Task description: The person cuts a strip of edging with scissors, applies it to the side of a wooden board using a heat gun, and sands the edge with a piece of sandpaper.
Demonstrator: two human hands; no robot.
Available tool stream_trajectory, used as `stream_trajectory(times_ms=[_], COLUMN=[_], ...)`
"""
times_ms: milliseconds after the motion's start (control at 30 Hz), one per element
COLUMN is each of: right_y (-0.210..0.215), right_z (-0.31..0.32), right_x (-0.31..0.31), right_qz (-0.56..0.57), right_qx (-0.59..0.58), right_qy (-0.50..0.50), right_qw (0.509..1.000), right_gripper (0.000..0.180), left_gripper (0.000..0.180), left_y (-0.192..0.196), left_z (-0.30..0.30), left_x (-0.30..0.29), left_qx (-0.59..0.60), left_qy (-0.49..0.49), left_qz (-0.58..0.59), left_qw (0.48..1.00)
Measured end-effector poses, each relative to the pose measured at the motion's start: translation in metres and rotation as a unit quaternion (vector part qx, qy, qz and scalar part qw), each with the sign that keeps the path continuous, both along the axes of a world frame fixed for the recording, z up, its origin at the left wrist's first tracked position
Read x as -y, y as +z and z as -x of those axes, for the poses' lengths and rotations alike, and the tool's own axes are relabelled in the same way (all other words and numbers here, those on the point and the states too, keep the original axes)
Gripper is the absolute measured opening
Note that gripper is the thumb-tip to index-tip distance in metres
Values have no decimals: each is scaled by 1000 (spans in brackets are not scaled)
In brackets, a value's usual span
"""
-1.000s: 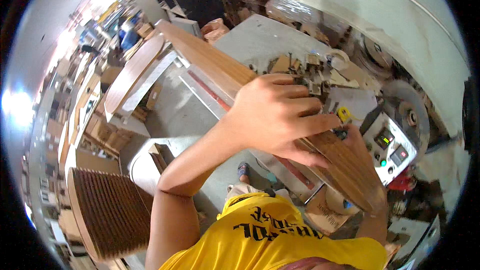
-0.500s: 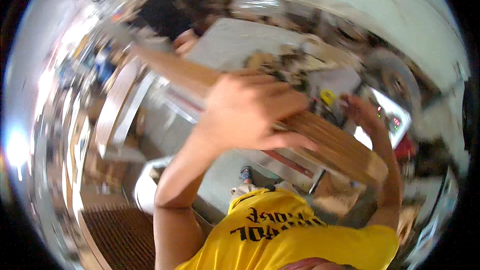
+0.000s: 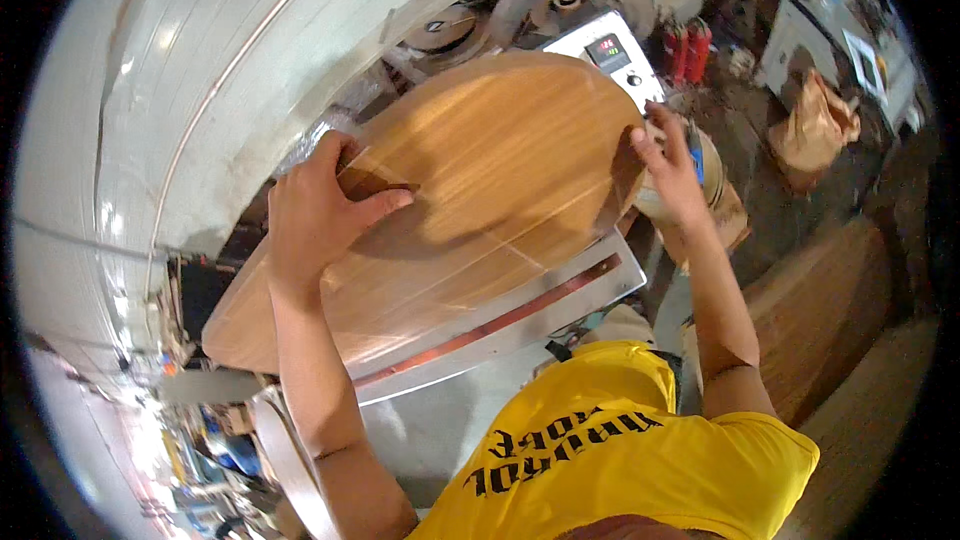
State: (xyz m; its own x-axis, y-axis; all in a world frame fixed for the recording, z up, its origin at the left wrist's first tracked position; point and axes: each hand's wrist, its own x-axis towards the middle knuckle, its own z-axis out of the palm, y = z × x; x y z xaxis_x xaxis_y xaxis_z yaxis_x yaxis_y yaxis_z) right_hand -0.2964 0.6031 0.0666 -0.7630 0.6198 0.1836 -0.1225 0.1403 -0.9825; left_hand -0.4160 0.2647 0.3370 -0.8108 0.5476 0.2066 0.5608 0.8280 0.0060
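Observation:
A large wood-grain board [image 3: 500, 150] with rounded ends lies face up across the middle of the view. Faint straight lines and a glossy sheen run over its surface. My left hand [image 3: 315, 205] grips the far left side, its fingers curled at the edge and its thumb on the face; a dark shadow lies beneath that hand. At the rounded right end, my right hand [image 3: 675, 165] holds the rim, thumb against the edge and fingers just beyond it. Under the board shows a pale worktop [image 3: 610, 275] with a reddish strip [image 3: 530, 305] along its near side.
A white control box [image 3: 615, 65] with a lit display stands beyond the board's right end. Wheel-like discs [image 3: 565, 5] lean behind it. Two red fire extinguishers [image 3: 688, 52], a grey machine [image 3: 815, 35] and a brown paper bag [image 3: 815, 135] are at right. Another wooden board [image 3: 820, 310] stands lower right.
The board, seen nearly edge-on before, now shows its broad face. My right hand, earlier apart from the board, now meets its rim. The whole view has swung right.

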Motion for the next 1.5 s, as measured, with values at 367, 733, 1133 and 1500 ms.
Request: stream_trajectory(times_ms=[367,733,1133,1500], right_y=[-213,-640,-781,-505], right_z=[-59,20,105,40], right_x=[10,-151,-239,-277], right_qz=[272,362,142,423], right_qx=[239,-7,116,-56], right_qy=[-113,-126,-308,-366], right_qw=[925,924,934,827], right_gripper=[35,29,43,48], left_gripper=[56,42,26,25], left_y=[-22,-18,-13,-15], left_z=[-18,-49,-90,-45], left_x=[3,33,-33,81], left_qx=[-35,-241,-260,-262], left_qy=[-40,-12,177,205], left_qz=[-93,-9,49,-139], left_qw=[994,970,948,933])
